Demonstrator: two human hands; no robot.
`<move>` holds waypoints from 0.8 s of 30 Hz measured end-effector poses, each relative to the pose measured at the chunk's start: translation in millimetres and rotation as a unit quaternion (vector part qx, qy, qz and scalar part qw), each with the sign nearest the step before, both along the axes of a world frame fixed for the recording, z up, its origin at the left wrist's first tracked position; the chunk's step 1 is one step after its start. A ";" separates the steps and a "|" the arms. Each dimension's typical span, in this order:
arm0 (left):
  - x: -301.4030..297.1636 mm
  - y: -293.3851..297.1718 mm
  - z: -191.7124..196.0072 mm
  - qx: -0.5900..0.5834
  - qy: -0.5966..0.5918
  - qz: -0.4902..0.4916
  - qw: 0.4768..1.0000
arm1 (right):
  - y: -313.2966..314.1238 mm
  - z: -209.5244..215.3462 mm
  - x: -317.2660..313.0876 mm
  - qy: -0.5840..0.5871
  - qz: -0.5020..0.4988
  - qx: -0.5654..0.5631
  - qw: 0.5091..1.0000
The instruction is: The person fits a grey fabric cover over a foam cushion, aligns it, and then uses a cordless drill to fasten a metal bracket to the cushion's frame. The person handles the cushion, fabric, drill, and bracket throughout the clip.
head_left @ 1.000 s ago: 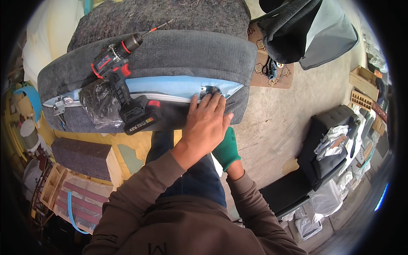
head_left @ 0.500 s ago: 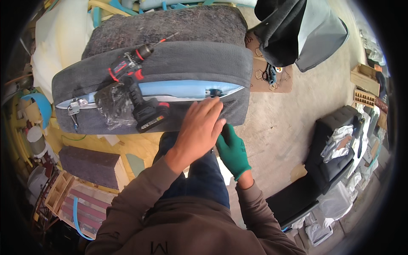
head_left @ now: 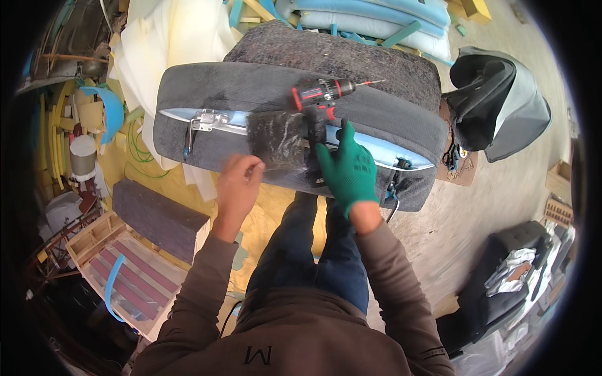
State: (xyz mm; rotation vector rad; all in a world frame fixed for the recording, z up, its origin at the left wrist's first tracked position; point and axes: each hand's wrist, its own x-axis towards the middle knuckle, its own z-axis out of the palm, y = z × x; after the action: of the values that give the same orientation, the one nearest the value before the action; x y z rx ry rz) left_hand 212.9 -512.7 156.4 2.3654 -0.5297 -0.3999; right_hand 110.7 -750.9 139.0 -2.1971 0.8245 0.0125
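A dark grey upholstered cushion (head_left: 232, 81) lies across in front of me, with a long slit showing light blue lining (head_left: 370, 143). On it rests a black and red cordless drill (head_left: 316, 94), its bit pointing right. My right hand (head_left: 351, 172), in a green glove, is at the drill's handle, thumb and forefinger apart, partly hiding the battery. My bare left hand (head_left: 237, 188) is near the cushion's front edge, fingertips pinched; whatever they hold is unclear. Between my hands lies a crinkled clear plastic bag (head_left: 276, 141). A metal bracket (head_left: 207, 119) sits at the slit's left end.
Behind the cushion stands a speckled dark block (head_left: 351, 56), with blue foam rolls (head_left: 376, 15) beyond. A black and grey cover (head_left: 495, 103) lies at the right. A wooden frame (head_left: 135, 276) and a purplish-grey padded block (head_left: 160, 216) are at lower left.
My view has shifted. My left hand has left the slit's right end and moved to the left of the drill, fingers now pinched. My gloved right hand has come up to the drill's handle.
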 end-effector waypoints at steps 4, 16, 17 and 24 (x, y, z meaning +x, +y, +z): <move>-6.0 -5.6 -20.1 -0.047 -0.008 -0.021 0.999 | 17.3 -20.0 35.6 0.124 -0.011 0.017 0.992; 18.2 -29.7 -44.2 0.019 -0.136 -0.075 0.988 | 10.8 5.4 28.9 0.027 -0.118 0.038 0.992; 20.4 -29.6 -46.6 0.022 -0.126 -0.079 0.989 | 4.0 19.7 14.5 -0.012 -0.122 0.068 0.990; 26.8 -28.9 -43.7 0.027 -0.126 -0.112 0.985 | -38.3 165.8 -127.7 -0.303 -0.171 0.389 0.853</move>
State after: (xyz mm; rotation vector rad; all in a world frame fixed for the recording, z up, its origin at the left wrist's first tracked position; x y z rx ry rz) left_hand 239.7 -541.6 112.8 2.4304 -0.9191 -0.2159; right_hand -17.0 -789.2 304.8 -1.1566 0.6618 -0.4289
